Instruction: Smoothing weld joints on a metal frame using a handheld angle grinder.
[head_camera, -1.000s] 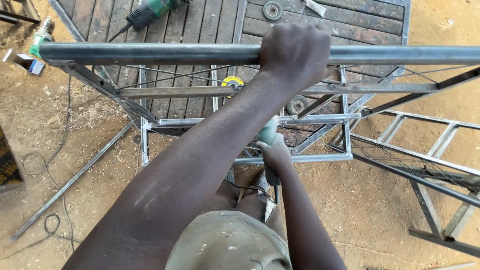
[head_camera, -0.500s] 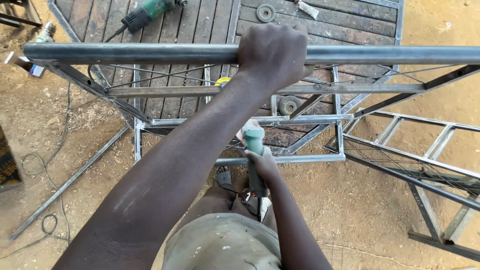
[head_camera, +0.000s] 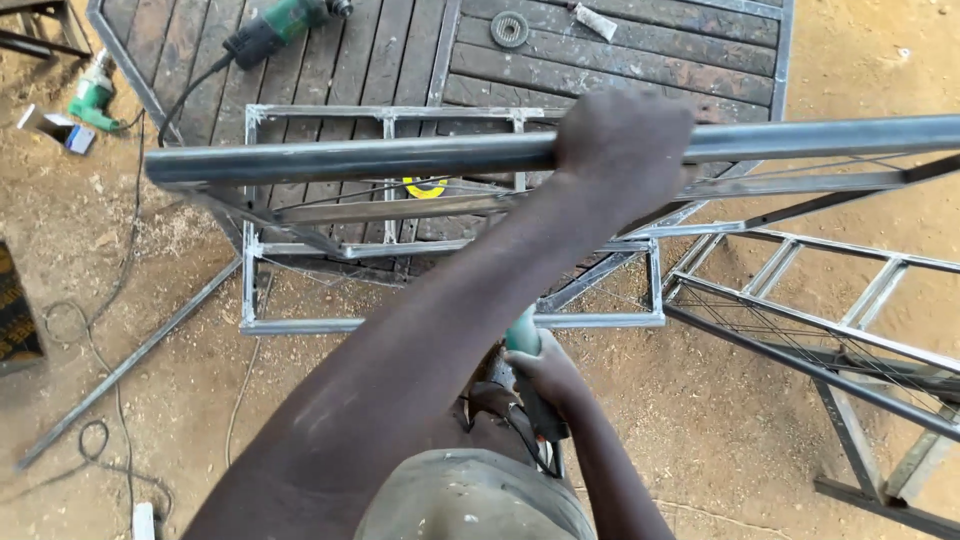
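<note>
Two hands at work, one low and one high. Nearest, at the bottom edge, a dusty khaki-clad knee (head_camera: 470, 500). Just above it, right hand (head_camera: 545, 372) wrapped tight around the green body of an angle grinder (head_camera: 528, 385), fingers fully closed on it, tool pointing down toward the sandy ground (head_camera: 700, 430); disc end hidden behind the forearm. Higher and further out, left hand (head_camera: 622, 150) clenched over a round steel pipe (head_camera: 400, 157), fingers curled right around it, no gap showing. Pipe running level across nearly the whole view, from left of centre to the right edge.

Below and beyond the pipe, a welded frame of square steel tube (head_camera: 450, 322) lying partly on the sand, partly on a dark plank platform (head_camera: 620, 60). A yellow tape measure (head_camera: 425, 187) visible through the frame. To the right, a ladder-like steel frame (head_camera: 840, 320) on the sand. At left, a loose steel bar (head_camera: 130, 365) and a thin cable (head_camera: 100, 340) on the ground. Furthest off, a second green grinder (head_camera: 275, 25) and a grinding disc (head_camera: 509, 28) on the planks, and a small green power tool (head_camera: 92, 95) at the far left.
</note>
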